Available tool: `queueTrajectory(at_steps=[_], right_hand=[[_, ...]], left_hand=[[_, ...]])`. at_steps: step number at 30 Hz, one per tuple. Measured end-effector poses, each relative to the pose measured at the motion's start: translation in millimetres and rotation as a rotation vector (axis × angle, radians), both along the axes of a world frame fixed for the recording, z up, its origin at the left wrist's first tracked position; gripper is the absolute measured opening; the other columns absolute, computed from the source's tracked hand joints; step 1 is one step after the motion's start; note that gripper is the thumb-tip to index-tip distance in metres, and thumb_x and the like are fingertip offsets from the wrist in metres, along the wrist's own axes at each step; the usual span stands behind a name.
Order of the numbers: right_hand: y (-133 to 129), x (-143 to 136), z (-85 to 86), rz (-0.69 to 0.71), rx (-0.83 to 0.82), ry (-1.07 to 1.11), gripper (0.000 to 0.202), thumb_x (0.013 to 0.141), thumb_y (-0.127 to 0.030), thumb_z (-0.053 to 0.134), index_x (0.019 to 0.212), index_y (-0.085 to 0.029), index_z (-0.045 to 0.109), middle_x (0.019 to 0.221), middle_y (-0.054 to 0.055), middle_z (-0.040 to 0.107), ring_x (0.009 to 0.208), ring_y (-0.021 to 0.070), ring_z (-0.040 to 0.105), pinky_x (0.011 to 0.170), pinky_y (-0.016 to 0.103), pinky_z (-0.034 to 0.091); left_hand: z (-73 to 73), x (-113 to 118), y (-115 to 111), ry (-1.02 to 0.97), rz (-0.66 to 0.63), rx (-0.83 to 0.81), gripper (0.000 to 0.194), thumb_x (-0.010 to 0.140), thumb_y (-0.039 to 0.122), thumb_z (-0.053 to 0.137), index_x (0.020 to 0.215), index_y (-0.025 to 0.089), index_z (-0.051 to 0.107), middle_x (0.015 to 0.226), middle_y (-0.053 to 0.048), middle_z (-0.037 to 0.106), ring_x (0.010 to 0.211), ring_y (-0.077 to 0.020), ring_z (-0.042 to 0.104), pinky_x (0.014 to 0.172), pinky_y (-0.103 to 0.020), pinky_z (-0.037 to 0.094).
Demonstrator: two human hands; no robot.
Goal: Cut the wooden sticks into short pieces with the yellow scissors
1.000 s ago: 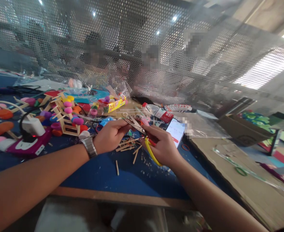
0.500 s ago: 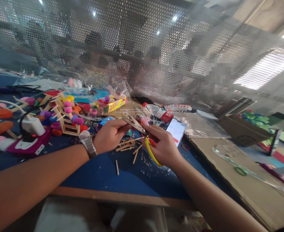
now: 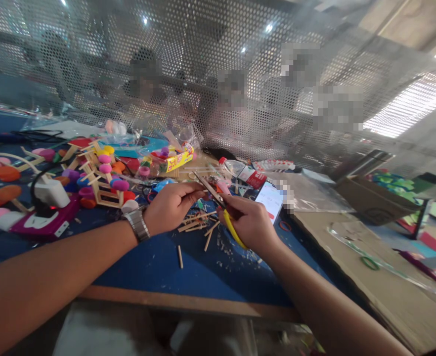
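My right hand (image 3: 248, 217) is closed round the yellow handle of a pair of scissors (image 3: 234, 231), whose metal blades point away and to the left. Close to the blades, my left hand (image 3: 173, 207) is closed in a pinch; whatever lies between its thumb and finger is too small to make out. Below both hands, several thin wooden sticks (image 3: 194, 225) and pale scraps lie scattered on the blue tabletop (image 3: 147, 272). One short stick (image 3: 180, 257) lies apart, nearer the front edge.
A small stick-built model (image 3: 105, 188) with coloured clay pieces stands left, beside a purple power strip (image 3: 47, 220) with a white plug. Behind my right hand lie a lit phone (image 3: 270, 200) and a plastic bottle (image 3: 247, 174). Cardboard (image 3: 351, 267) covers the right side. A perforated screen (image 3: 203, 64) rises behind.
The scissor blades have closed together and swung slightly. My right hand has tightened on the handle, while my left hand stays almost in place.
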State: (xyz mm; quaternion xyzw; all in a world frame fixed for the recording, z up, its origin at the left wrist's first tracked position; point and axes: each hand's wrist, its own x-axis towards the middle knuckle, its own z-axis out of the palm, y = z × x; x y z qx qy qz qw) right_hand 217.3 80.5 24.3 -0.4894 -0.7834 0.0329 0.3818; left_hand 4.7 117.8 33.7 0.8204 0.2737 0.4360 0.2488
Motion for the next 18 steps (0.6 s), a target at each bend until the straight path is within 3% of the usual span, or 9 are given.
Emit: queueTrajectory(at_steps=[4,9,18], right_hand=[[0.2,-3.5,-0.7,-0.034,-0.115,0.147,0.031,0.083,-0.037,0.065,0.098,-0.013,0.076,0.057,-0.001,0.053,0.052,0.0140,0.046,0.049,0.026,0.037],[4.7,-4.1,-0.3,-0.006,-0.246,0.454,0.034,0.083,-0.045,0.067,0.104,-0.019,0.070,0.064,-0.003,0.056,0.050,0.0121,0.046,0.045,0.024,0.036],[17.0,0.5,-2.5,0.040,-0.249,0.543,0.039,0.077,-0.046,0.074,0.105,-0.019,0.070,0.074,0.001,0.063,0.064,0.0168,0.057,0.060,0.029,0.047]], left_hand=[[3.8,0.3,-3.0,0.028,0.020,0.011,0.026,0.101,0.030,0.048,0.090,0.015,0.067,0.085,-0.005,0.073,0.078,-0.0157,0.065,0.073,-0.025,0.049],[2.9,0.5,-2.6,0.154,-0.007,0.065,0.027,0.101,0.031,0.046,0.090,0.016,0.066,0.083,-0.004,0.070,0.076,-0.0157,0.062,0.071,-0.026,0.046],[-6.5,6.0,-2.7,0.529,-0.133,0.116,0.017,0.092,0.027,0.064,0.089,0.017,0.077,0.086,-0.007,0.072,0.080,-0.0183,0.065,0.074,-0.029,0.045]])
